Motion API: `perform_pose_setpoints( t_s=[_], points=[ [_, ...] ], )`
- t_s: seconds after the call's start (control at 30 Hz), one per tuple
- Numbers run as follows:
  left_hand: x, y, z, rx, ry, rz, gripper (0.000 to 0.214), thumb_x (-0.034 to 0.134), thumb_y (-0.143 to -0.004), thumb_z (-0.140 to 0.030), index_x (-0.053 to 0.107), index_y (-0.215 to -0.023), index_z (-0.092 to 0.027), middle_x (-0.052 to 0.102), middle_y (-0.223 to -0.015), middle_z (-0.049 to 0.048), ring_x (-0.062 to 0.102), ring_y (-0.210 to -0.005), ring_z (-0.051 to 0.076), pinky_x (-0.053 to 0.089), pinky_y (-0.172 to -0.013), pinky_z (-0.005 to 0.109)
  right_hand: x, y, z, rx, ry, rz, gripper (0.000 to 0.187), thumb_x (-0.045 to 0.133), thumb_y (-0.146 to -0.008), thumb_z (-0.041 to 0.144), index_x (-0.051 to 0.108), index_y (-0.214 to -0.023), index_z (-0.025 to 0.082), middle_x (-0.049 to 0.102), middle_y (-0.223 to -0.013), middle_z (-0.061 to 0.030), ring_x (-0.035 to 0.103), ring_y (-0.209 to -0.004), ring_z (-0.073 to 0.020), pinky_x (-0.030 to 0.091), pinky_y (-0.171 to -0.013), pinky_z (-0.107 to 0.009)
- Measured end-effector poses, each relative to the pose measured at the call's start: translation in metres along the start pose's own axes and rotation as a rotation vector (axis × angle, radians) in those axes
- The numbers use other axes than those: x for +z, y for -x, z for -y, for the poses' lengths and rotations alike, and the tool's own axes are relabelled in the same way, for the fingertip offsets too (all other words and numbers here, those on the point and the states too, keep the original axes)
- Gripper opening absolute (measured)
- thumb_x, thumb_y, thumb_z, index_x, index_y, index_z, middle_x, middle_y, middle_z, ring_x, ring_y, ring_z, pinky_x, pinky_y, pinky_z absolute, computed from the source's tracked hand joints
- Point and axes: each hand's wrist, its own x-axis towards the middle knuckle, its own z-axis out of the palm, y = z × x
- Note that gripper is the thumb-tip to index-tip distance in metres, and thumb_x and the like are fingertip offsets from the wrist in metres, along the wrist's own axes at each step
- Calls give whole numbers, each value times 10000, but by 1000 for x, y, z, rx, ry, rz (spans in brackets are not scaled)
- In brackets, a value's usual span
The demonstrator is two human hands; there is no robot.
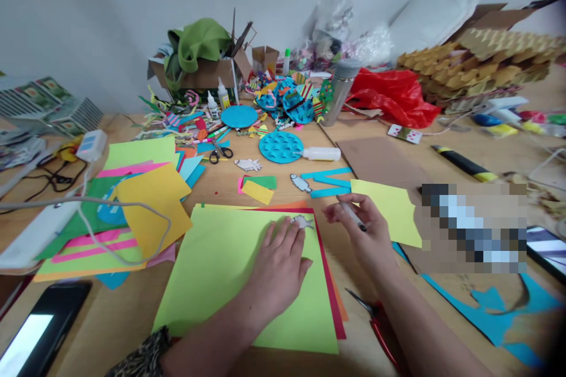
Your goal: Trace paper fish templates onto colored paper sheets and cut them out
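Note:
My left hand [280, 262] lies flat, fingers stretched out, on a light green sheet of paper [212, 271]. Its fingertips touch a small paper fish cutout [302, 222] near the sheet's upper right corner. Red and orange sheets show from under the green one. To the right of the stack, my right hand [365, 224] holds a pen [352, 216] between thumb and fingers, raised off the paper. Beyond the sheets lie two more fish cutouts, one upper left [248, 165] and one nearer the right hand [301, 182], beside blue paper strips [329, 179].
Red-handled scissors [380, 330] lie by my right forearm. Coloured paper [150, 206] is piled at the left, near a phone [44, 324]. A glue bottle [322, 154], blue scalloped disc [281, 147] and black scissors [220, 154] stand farther back. A utility knife [464, 163] rests at right.

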Motion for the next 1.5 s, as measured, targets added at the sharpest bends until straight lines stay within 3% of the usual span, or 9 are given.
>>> perform_pose_setpoints(
  t_s=[0.2, 0.5, 0.87, 1.03, 1.2, 1.5],
  points=[
    [2, -1, 0, 28, 1, 11, 492, 345, -986, -386, 412, -1380, -98, 424, -1468, 125, 296, -1405, 242, 197, -1184, 483, 9, -10, 5, -57, 40, -122, 204, 633, -858, 368, 493, -923, 234, 663, -699, 12, 615, -619, -138, 505, -628, -291],
    [5, 0, -1, 20, -4, 33, 500, 331, -990, -376, 388, -1397, -90, 380, -1497, 123, 279, -1413, 250, 238, -1166, 492, 12, -33, 24, -38, -20, -76, 227, 668, -828, 350, 495, -900, 222, 688, -655, 8, 618, -563, -143, 501, -545, -273],
    [6, -1, 0, 32, -18, 27, 498, 293, -998, -378, 393, -1403, -106, 373, -1505, 83, 280, -1412, 250, 238, -1164, 490, -35, -23, 75, -153, -100, -315, 131, 608, -857, 326, 628, -847, 196, 693, -621, -26, 621, -528, -156, 468, -477, -266],
    [5, -2, -1, 23, 10, 28, 501, 328, -993, -364, 336, -1440, -140, 387, -1500, 71, 292, -1404, 248, 257, -1153, 505, -24, -22, 81, -129, -168, -319, 92, 671, -803, 262, 632, -808, 179, 667, -565, -17, 581, -477, -135, 440, -442, -240],
    [2, -3, -2, 17, 26, 31, 473, 365, -983, -351, 381, -1416, -161, 404, -1488, 77, 309, -1393, 254, 265, -1144, 509, -5, -17, 70, -91, -162, -247, 134, 661, -826, 302, 625, -848, 176, 677, -612, -18, 597, -520, -132, 464, -482, -245],
    [0, -5, -3, 18, -3, 28, 450, 382, -978, -340, 412, -1388, -156, 424, -1472, 92, 326, -1383, 262, 275, -1129, 512, -6, 0, 51, 25, -8, -127, 217, 606, -869, 406, 622, -894, 191, 679, -668, -29, 596, -554, -141, 489, -541, -286]
  ],
)
